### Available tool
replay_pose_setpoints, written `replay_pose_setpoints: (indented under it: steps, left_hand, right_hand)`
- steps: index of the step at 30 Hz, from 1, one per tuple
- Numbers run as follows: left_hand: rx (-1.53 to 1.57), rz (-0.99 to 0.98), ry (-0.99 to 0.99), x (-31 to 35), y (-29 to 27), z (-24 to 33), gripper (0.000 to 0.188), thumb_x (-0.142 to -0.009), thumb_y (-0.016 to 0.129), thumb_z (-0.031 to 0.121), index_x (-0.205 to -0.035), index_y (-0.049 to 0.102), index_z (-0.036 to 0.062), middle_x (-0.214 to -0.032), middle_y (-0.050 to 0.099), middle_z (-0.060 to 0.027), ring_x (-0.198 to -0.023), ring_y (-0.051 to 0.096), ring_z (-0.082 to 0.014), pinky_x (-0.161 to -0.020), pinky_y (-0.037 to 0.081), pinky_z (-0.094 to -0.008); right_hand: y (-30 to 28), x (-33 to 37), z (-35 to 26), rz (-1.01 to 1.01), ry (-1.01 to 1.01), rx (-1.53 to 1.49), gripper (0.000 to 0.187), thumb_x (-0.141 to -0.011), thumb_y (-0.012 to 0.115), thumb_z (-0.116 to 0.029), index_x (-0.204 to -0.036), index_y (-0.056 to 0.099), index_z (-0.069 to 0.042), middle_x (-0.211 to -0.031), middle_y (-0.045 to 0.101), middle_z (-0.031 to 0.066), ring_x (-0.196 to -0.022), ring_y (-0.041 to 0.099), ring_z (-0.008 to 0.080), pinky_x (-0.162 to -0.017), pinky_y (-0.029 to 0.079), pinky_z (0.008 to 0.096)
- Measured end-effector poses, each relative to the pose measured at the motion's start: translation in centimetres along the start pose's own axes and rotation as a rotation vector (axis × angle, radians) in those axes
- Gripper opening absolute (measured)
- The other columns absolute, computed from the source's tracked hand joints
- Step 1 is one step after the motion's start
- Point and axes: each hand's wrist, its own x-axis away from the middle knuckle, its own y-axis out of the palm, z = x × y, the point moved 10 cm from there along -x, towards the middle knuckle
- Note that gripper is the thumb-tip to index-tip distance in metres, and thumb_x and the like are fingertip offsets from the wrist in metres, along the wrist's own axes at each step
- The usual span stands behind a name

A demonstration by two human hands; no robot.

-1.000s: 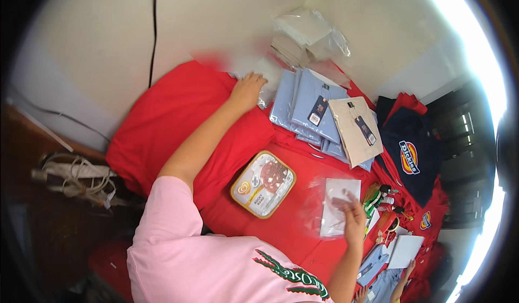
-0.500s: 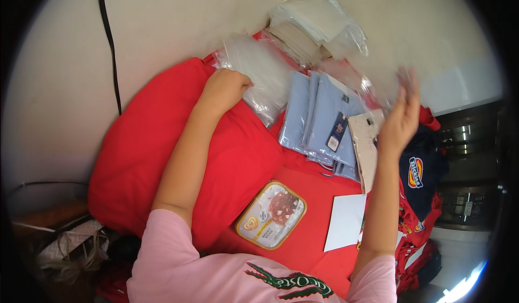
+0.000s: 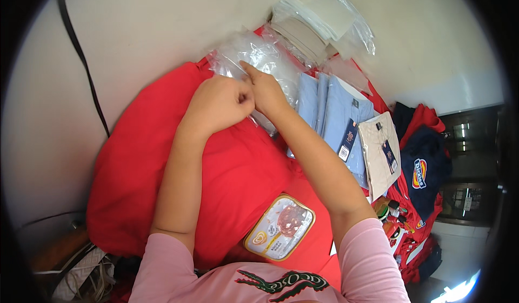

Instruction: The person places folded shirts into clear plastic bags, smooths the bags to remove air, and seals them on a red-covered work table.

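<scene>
Both hands meet over a pile of clear plastic bags (image 3: 270, 54) on a red cloth heap. My left hand (image 3: 219, 104) is closed near the pile's front edge, its fingers curled inward; what they hold, if anything, is hidden. Against it lies my right hand (image 3: 266, 91), one finger stretched out over the plastic and the others partly covered by the left hand. Just right of the bags are several folded light blue garments (image 3: 338, 111) in clear plastic with a dark hang tag. A folded beige garment (image 3: 380, 141), also tagged, leans at their right side.
Red cloth (image 3: 138, 157) bulges high on the left. A rectangular ice-cream tub (image 3: 281, 227) sits close to my body. Beige and white packets (image 3: 319, 19) are stacked by the wall. Navy (image 3: 427, 160) and red clothes lie at the right, and a black cable (image 3: 84, 65) hangs left.
My right hand has swung left from beyond the garments to meet my left hand at the plastic bags. The beige garment, partly covered before, now shows fully. The view has shifted slightly.
</scene>
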Motion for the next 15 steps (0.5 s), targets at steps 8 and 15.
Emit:
replay_pose_setpoints:
  steps: [8, 15]
  left_hand:
    - [0.012, 0.289, 0.101, -4.9, 4.4, -5.0, 0.048, -0.113, 0.052, 0.043, -0.144, 0.072, 0.0118, -0.165, 0.054, -0.017, -0.162, 0.036, -0.0356, -0.134, 0.019, -0.0563]
    - [-0.252, 0.185, -0.054, -5.5, 6.1, -4.4, 0.053, -0.111, 0.054, 0.05, -0.13, 0.079, 0.0071, -0.165, 0.054, -0.0153, -0.162, 0.036, -0.0341, -0.133, 0.012, -0.065]
  right_hand:
    - [-3.7, -1.0, 4.8, -0.158, 0.054, -0.431, 0.044, -0.106, 0.056, -0.033, -0.115, 0.08, 0.002, -0.117, 0.081, 0.0204, -0.105, 0.077, 0.0286, -0.085, 0.06, 0.0408]
    - [-8.7, -9.2, 18.6, 0.484, 0.335, -0.755, 0.018, -0.1, 0.072, -0.016, -0.101, 0.078, 0.001, -0.097, 0.079, 0.0114, -0.08, 0.072, 0.0175, -0.067, 0.054, 0.0308]
